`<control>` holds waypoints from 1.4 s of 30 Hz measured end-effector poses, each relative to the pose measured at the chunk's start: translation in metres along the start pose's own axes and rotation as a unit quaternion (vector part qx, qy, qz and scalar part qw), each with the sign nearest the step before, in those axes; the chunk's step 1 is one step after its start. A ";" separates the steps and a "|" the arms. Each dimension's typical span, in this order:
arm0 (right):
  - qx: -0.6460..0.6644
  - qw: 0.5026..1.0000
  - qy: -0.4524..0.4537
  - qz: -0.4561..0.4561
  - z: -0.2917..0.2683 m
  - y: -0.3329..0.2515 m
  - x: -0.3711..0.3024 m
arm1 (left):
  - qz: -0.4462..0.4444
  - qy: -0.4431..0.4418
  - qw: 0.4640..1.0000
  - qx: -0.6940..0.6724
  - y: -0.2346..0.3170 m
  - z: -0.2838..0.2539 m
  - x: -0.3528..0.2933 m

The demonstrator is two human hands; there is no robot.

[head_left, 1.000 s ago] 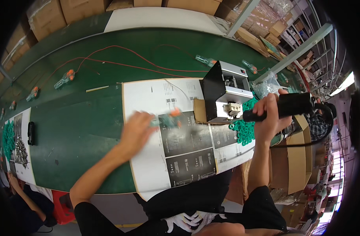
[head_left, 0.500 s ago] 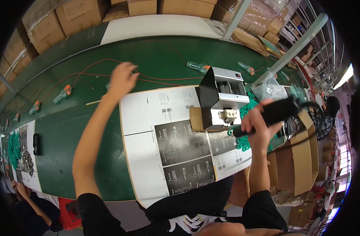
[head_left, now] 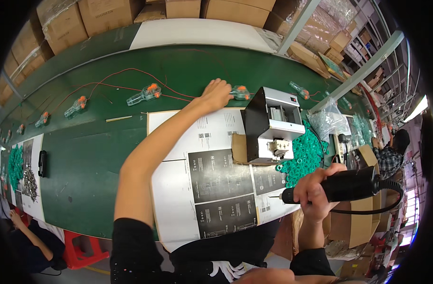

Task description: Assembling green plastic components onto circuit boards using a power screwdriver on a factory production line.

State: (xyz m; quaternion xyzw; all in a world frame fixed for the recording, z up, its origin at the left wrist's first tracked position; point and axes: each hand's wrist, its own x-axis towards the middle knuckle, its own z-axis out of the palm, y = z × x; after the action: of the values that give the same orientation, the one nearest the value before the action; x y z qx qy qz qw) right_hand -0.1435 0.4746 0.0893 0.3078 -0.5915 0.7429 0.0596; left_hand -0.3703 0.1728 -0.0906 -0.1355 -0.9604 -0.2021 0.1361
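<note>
My right hand [head_left: 315,191] is wrapped around a black electric screwdriver [head_left: 351,184], which lies nearly level above the board's right edge with its thin bit pointing left. A curved black cord leaves its back end. My left hand [head_left: 215,96] reaches far across the bench, its curled fingers on the near end of a clear plastic device with an orange part [head_left: 241,93], partly hidden by them. Left of that hand, a similar clear and orange device [head_left: 144,94] lies on the green bench beside red wires. A black and silver screw feeder [head_left: 273,125] stands between my hands.
Green rings [head_left: 301,154] are heaped beside the feeder. A printed board [head_left: 171,199] covers the bench before me. Further devices [head_left: 75,107] lie left, along with metal parts [head_left: 30,184]. A post [head_left: 358,71], bagged parts [head_left: 327,118] and cartons [head_left: 363,208] stand right. Another person's arm [head_left: 34,236] shows lower left.
My left hand has moved right to another clear device, uncovering the one it was over. The screwdriver in my right hand has dropped lower, toward me, away from the feeder.
</note>
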 end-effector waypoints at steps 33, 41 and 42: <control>-0.079 0.982 -0.147 0.084 0.045 0.075 -0.023 | 0.056 -0.010 0.967 -0.250 0.132 -0.059 -0.283; -0.076 0.979 -0.171 0.085 0.047 0.079 -0.023 | 0.034 -0.024 0.970 -0.238 0.132 -0.065 -0.285; -0.074 0.979 -0.170 0.080 0.048 0.079 -0.023 | 0.035 -0.025 0.971 -0.236 0.133 -0.065 -0.285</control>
State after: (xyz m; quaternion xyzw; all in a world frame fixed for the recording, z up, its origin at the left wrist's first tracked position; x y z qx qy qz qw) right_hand -0.1422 0.4137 0.0155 0.3763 -0.6689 0.6362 -0.0787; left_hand -0.0511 0.2035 -0.0769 -0.2022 -0.8831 -0.4151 0.0835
